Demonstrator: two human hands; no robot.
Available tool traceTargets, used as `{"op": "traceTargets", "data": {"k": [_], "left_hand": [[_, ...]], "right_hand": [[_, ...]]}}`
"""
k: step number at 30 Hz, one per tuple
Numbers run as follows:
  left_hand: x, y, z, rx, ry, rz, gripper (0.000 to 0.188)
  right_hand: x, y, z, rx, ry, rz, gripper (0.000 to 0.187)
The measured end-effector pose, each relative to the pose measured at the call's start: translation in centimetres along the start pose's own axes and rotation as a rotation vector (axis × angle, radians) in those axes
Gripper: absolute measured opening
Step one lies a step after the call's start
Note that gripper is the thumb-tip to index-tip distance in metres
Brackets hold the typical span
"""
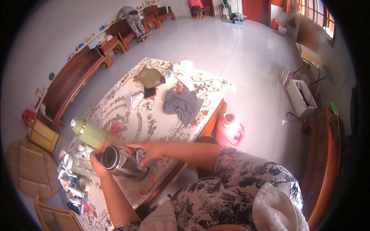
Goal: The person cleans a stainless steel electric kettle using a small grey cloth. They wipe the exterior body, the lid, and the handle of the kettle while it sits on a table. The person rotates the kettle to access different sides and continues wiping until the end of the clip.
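Note:
Over the near left of the table I hold a shiny metal kettle-like container (124, 163), tilted, its round dark-rimmed mouth facing up and left. My left hand (100, 164) wraps round the mouth end, beside a dark part that may be a handle. On the container's other side, my right hand (151, 152) is closed on a small crumpled grey cloth (140, 156) pressed against the metal. Just beyond stands a pale green thermos flask (90, 133) with a white top. A clear jug (79, 165) with a white lid is left of my left hand.
The table's flowered cover (127, 111) bears a dark grey cloth (183, 106), an olive cloth (150, 78), a phone (150, 92) and a white stand (134, 101). A pink thermos (228, 129) stands on the floor to the right. Someone (133, 21) leans over the far benches.

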State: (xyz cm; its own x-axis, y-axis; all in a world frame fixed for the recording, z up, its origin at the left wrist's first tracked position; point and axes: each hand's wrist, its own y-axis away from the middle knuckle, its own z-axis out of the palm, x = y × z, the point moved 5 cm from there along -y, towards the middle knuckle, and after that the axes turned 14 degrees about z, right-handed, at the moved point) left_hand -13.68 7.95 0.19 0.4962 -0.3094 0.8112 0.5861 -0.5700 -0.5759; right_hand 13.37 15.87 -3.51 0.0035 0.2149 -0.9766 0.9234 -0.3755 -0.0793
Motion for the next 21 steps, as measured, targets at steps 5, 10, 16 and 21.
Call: {"op": "traceTargets", "data": {"k": [5, 10, 16, 21], "left_hand": [[-1.4, 0.5, -1.5, 0.025, 0.021, 0.086, 0.022], [2.6, -0.5, 3.7, 0.105, 0.426, -0.384, 0.029], [4.0, 2.5, 0.3, -0.031, -0.244, 0.214, 0.016], [2.2, 1.1, 0.6, 0.032, -0.022, 0.011, 0.015]], "right_hand": [[0.3, -0.9, 1.3, 0.033, -0.101, 0.042, 0.097], [-0.5, -0.1, -0.6, 0.048, -0.241, 0.048, 0.090], [-0.2, 2.4, 2.1, -0.048, -0.360, 0.143, 0.094], [0.2, 0.7, 1.7, -0.045, -0.340, 0.078, 0.096]]}}
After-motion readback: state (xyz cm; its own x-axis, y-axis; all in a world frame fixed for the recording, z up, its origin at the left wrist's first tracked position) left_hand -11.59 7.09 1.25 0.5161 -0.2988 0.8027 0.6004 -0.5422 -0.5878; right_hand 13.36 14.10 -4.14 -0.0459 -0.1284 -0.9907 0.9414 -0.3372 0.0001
